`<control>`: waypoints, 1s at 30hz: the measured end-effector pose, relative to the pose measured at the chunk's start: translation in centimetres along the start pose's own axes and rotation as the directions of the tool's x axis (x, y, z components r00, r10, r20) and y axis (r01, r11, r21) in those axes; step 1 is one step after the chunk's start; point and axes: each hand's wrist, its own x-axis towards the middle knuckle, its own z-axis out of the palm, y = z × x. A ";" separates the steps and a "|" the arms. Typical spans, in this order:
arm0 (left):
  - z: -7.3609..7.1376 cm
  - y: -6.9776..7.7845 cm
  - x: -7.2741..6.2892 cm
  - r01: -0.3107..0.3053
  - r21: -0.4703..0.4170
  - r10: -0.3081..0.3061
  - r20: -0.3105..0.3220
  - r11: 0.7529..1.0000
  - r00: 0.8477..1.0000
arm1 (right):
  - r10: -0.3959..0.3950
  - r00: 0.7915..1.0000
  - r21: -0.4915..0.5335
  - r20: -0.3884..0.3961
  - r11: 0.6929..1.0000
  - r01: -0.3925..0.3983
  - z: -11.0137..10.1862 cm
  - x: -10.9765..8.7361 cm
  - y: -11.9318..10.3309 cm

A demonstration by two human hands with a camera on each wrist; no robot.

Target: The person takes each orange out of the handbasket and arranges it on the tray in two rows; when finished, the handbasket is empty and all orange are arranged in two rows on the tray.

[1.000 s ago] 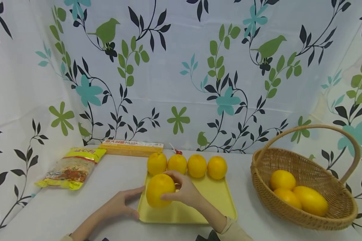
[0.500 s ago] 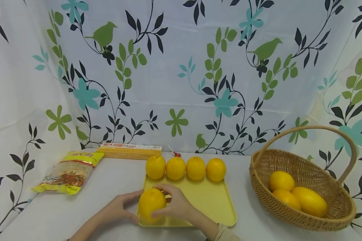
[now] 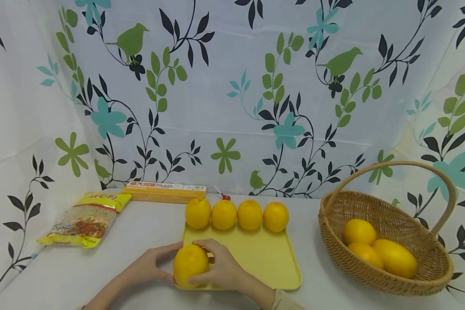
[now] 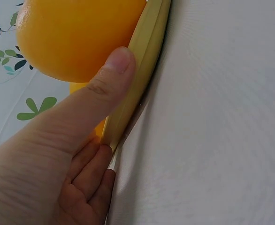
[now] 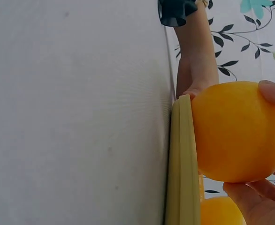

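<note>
My right hand (image 3: 225, 268) grips a large yellow-orange orange (image 3: 190, 265), its thumb in front and its fingers behind. The orange stands at the front left corner of the shallow yellow tray (image 3: 263, 258); in the right wrist view, its underside is right at the tray rim (image 5: 184, 159). My left hand (image 3: 151, 265) is at that same corner, thumb and forefinger spread apart along the tray's edge. In the left wrist view, its thumb (image 4: 114, 70) lies straight against the rim. Several oranges (image 3: 224, 214) sit in a row along the tray's far side.
To the right, a wicker basket (image 3: 327, 232) with a tall handle holds yellow-orange fruits (image 3: 395, 257). A bag of dried food (image 3: 83, 219) lies at the left. Behind the tray are a long pasta box (image 3: 164, 192) and a small red item (image 3: 225, 197).
My right hand has brought the orange down and to the left, onto the tray's front left corner. My left hand has kept its place at the edge.
</note>
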 end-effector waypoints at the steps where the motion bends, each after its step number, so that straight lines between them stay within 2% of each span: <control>1: 0.0 0.0 0.0 0.009 -0.010 -0.009 0.004 1.000 1.000 | 0.002 1.000 0.007 0.001 1.000 -0.002 0.0 0.0 0.1; 5: 0.0 0.1 -0.1 0.045 -0.039 -0.044 0.017 0.998 0.999 | 0.009 1.000 0.031 -0.002 0.999 -0.009 0.2 0.1 0.3; 15: -0.1 0.2 -0.1 0.039 -0.025 -0.038 0.016 0.999 0.999 | 0.113 0.993 -0.018 -0.016 0.993 -0.113 0.4 0.3 0.6; 21: -0.1 0.2 -0.1 0.040 -0.024 -0.040 0.007 0.999 0.999 | 0.101 0.995 -0.070 0.020 0.993 -0.099 0.3 0.3 0.4; 30: -0.1 0.4 0.0 0.052 -0.039 -0.051 0.017 0.998 0.999 | 0.100 0.993 -0.040 0.069 0.994 -0.097 0.1 0.1 0.4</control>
